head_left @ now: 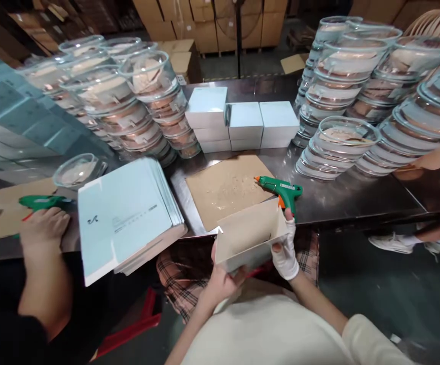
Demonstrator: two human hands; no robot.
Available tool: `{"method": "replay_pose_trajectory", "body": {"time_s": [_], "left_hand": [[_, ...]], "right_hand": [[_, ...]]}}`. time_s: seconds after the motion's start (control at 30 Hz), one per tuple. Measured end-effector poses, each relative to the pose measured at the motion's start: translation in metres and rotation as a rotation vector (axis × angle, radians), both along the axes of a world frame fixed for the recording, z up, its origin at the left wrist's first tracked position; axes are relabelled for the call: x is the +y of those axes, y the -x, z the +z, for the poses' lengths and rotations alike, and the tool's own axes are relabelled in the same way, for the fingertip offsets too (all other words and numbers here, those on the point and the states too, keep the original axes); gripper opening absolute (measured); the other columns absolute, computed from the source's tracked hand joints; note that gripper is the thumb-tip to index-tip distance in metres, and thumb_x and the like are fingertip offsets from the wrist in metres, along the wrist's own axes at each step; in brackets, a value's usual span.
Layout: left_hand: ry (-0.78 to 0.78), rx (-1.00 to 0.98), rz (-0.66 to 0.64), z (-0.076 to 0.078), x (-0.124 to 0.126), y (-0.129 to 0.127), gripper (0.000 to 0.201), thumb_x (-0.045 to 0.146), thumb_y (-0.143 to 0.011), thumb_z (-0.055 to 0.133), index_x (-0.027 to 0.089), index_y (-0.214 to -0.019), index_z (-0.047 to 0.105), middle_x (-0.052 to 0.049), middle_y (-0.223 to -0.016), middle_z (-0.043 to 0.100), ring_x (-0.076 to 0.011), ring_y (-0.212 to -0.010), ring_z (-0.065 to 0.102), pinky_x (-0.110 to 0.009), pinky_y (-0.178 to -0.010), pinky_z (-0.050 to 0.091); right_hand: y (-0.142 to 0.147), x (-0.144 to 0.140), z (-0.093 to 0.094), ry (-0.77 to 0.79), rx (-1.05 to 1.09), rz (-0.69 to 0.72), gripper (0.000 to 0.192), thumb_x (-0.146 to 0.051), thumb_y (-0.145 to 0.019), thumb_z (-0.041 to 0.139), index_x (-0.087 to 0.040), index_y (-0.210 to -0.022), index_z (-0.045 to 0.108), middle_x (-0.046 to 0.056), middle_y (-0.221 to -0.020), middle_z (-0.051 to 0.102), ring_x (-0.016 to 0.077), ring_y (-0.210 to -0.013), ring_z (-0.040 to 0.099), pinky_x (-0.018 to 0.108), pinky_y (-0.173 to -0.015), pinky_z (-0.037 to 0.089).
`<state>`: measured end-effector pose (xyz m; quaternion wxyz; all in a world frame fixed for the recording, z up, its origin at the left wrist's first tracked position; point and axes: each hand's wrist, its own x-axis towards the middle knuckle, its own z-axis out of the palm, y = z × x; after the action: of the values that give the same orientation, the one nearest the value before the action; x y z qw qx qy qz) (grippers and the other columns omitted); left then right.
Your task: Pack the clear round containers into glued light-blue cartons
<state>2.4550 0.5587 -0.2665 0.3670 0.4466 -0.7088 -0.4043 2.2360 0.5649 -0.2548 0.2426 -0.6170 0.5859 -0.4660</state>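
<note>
My bare left hand (220,281) grips the lower left corner of a half-folded white cardboard box (248,235), open toward me. My right hand (285,248), in a white glove, holds the box's right side, fingers over its edge. The box hangs just off the front edge of the steel table (341,197). A green glue gun (283,190) stands on the table right behind the box, its orange nozzle pointing left over a glue-spotted cardboard sheet (223,190).
A stack of flat pale-blue box blanks (124,215) lies to the left. Finished white boxes (243,121) stand at the back. Stacked glass bowls (129,101) fill both sides. A co-worker's hand (45,228) rests at left by another green glue gun (41,203); another person's arm (438,154) at right.
</note>
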Motion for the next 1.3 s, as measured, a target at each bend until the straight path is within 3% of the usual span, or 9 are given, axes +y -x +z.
{"method": "replay_pose_trajectory", "body": {"time_s": [0.2,0.37,0.47,0.63,0.8,0.87,0.97,1.1,1.3], "left_hand": [[0.239,0.21,0.122,-0.009,0.003,0.006,0.071,0.083,-0.089,0.056,0.035,-0.141,0.048,-0.017,-0.15,0.051,-0.0391,-0.137,0.059,-0.058,-0.108,0.052],[0.176,0.332,0.347,-0.003,0.0,0.024,0.063,0.075,-0.098,0.048,0.029,-0.14,0.044,-0.018,-0.145,0.051,-0.0344,-0.134,0.058,-0.052,-0.11,0.048],[0.183,0.254,0.251,0.002,-0.004,0.02,0.067,0.07,-0.098,0.057,0.026,-0.146,0.042,-0.021,-0.148,0.05,-0.0313,-0.136,0.058,-0.048,-0.108,0.051],[0.348,0.106,0.068,0.019,-0.021,0.002,0.041,0.06,-0.09,0.076,0.022,-0.104,0.072,-0.014,-0.126,0.066,-0.0274,-0.111,0.071,-0.039,-0.093,0.058],[0.283,0.147,0.206,0.021,-0.028,-0.004,0.043,0.063,-0.091,0.072,0.021,-0.1,0.077,-0.011,-0.108,0.073,-0.0275,-0.107,0.072,-0.039,-0.092,0.058],[0.24,0.124,0.257,0.016,-0.027,-0.003,0.044,0.065,-0.09,0.073,0.021,-0.098,0.077,-0.011,-0.104,0.074,-0.0287,-0.11,0.07,-0.042,-0.097,0.057],[0.21,0.113,0.284,0.006,-0.028,0.001,0.044,0.065,-0.087,0.075,0.022,-0.097,0.077,-0.01,-0.104,0.074,-0.0306,-0.118,0.067,-0.047,-0.107,0.053],[0.153,0.177,0.312,-0.003,-0.038,0.006,0.041,0.062,-0.089,0.074,0.023,-0.1,0.076,-0.01,-0.106,0.075,-0.0314,-0.125,0.063,-0.047,-0.111,0.048],[0.061,0.189,0.306,0.009,-0.046,0.011,0.036,0.057,-0.091,0.074,0.022,-0.101,0.075,-0.007,-0.103,0.075,-0.0274,-0.113,0.067,-0.043,-0.108,0.049]], "right_hand": [[-0.007,-0.012,0.022,0.055,-0.294,-0.048,0.084,-0.1,-0.081,0.042,-0.024,-0.096,0.077,0.016,-0.116,0.074,0.0386,-0.111,0.071,0.055,-0.101,0.058],[-0.017,-0.02,0.041,0.089,-0.362,-0.217,0.047,-0.055,-0.096,0.057,-0.025,-0.131,0.059,0.017,-0.141,0.069,0.0346,-0.133,0.065,0.054,-0.112,0.052],[-0.021,-0.024,0.044,0.157,-0.36,-0.253,0.047,-0.042,-0.096,0.058,-0.028,-0.138,0.042,0.019,-0.155,0.058,0.0281,-0.135,0.065,0.051,-0.11,0.054],[-0.009,-0.016,0.047,0.079,-0.399,-0.188,0.053,-0.039,-0.097,0.061,-0.028,-0.144,0.039,0.02,-0.162,0.052,0.0262,-0.13,0.068,0.045,-0.103,0.06],[0.05,-0.035,0.057,-0.08,0.011,-0.416,0.045,-0.054,-0.102,0.052,-0.02,-0.128,0.065,0.018,-0.132,0.071,0.0287,-0.113,0.073,0.046,-0.1,0.058],[0.077,-0.056,0.062,-0.298,0.296,-0.522,0.048,-0.059,-0.093,0.063,-0.017,-0.116,0.071,0.019,-0.119,0.075,0.032,-0.104,0.073,0.048,-0.096,0.058],[0.107,-0.088,0.068,-0.674,0.51,-0.426,0.039,-0.05,-0.076,0.081,-0.016,-0.093,0.073,0.015,-0.096,0.077,0.0303,-0.088,0.072,0.04,-0.081,0.056],[0.123,-0.102,0.071,-0.708,-0.016,-0.328,0.03,-0.037,-0.071,0.084,-0.018,-0.062,0.062,0.003,-0.057,0.061,0.0165,-0.058,0.056,0.03,-0.058,0.045],[0.093,-0.073,0.077,-0.421,-0.384,-0.432,0.035,-0.049,-0.073,0.077,-0.021,-0.084,0.058,0.002,-0.068,0.068,0.0152,-0.057,0.06,0.028,-0.052,0.048]]}}
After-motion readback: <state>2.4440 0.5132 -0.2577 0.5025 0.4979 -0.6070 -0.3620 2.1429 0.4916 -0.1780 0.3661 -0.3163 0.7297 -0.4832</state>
